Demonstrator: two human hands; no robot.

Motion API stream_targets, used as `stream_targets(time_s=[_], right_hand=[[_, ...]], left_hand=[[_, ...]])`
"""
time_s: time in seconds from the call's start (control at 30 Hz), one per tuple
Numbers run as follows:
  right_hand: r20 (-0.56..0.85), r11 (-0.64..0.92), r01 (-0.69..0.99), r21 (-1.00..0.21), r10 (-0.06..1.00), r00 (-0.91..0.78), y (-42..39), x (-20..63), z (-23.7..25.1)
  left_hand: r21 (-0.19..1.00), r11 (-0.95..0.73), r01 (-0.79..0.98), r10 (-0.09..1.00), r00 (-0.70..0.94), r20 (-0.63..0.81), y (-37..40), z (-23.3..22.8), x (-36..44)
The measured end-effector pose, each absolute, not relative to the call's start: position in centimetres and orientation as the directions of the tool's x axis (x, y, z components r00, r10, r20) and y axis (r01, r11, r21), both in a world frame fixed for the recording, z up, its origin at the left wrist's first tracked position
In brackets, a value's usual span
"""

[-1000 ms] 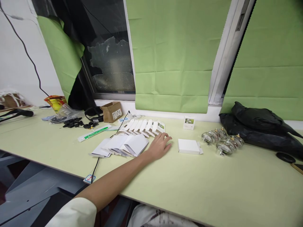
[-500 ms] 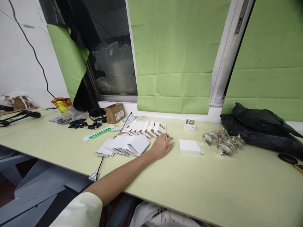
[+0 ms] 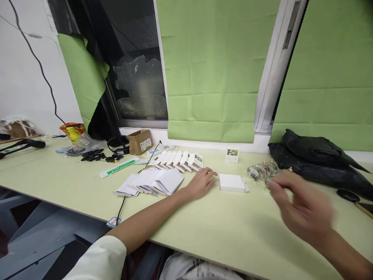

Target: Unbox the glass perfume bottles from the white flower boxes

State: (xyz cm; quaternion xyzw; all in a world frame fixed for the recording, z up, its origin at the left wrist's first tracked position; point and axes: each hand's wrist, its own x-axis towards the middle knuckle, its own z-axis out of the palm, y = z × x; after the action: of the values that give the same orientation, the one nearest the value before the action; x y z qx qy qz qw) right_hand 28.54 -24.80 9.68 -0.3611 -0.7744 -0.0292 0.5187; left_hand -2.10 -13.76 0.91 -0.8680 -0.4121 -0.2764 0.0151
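Pale green desk [image 3: 204,229]: left hand [image 3: 201,182] flat, fingers spread and empty, flat white box [image 3: 232,182] just right of its fingertips; blurred right hand [image 3: 303,208] loosely open, farther away.

A flat white box [image 3: 232,182] lies closed beside clear glass ornaments [image 3: 262,171].

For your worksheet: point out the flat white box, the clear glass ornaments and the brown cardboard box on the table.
flat white box [image 3: 232,182], head view, top face.
clear glass ornaments [image 3: 259,171], head view, on the left ones.
brown cardboard box [image 3: 140,142], head view, front side.
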Motion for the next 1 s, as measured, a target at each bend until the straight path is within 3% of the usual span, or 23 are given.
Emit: stream_targets(time_s=[0.07, 0.17, 0.23, 0.37, 0.47, 0.67, 0.8, 1.0], right_hand=[[0.729, 0.702, 0.609, -0.369, 0.625, -0.279, -20.8, 27.2, 9.3], [0.47, 0.552, 0.718, -0.425, 0.812, -0.346, -15.8, 26.5, 7.8], [0.349, 0.458, 0.796, -0.396, 0.877, -0.331, -13.5, 26.5, 6.4], [0.257, 0.323, 0.881, -0.347, 0.936, -0.241, -11.6, 26.3, 3.1], [0.27, 0.269, 0.894, -0.359, 0.947, -0.176, -11.6, 25.6, 1.0], [0.248, 0.237, 0.838, -0.491, 0.96, -0.126, -12.5, 25.1, -0.4], [0.312, 0.335, 0.715, -0.614, 0.935, -0.17, -12.4, 25.1, -0.1], [0.456, 0.513, 0.571, -0.641, 0.853, -0.254, -11.9, 25.2, -0.8]], left_hand=[[0.265, -0.664, 0.7, 0.721, 0.505, 0.474, -14.1, 1.1, -1.6], [0.33, -0.664, 0.672, 0.737, 0.511, 0.442, -14.4, 1.0, -0.8], [0.355, -0.656, 0.666, 0.749, 0.517, 0.415, -14.5, 0.8, -0.4], [0.361, -0.659, 0.66, 0.749, 0.537, 0.388, -13.8, 0.1, -0.3], [0.384, -0.664, 0.642, 0.746, 0.534, 0.397, -13.0, -0.3, -0.6], [0.438, -0.652, 0.619, 0.758, 0.525, 0.387, -13.2, 0.7, -1.8], [0.397, -0.697, 0.598, 0.716, 0.538, 0.445, -14.5, 2.4, -2.1], [0.31, -0.782, 0.541, 0.615, 0.587, 0.527, -16.5, 3.8, -1.8]])
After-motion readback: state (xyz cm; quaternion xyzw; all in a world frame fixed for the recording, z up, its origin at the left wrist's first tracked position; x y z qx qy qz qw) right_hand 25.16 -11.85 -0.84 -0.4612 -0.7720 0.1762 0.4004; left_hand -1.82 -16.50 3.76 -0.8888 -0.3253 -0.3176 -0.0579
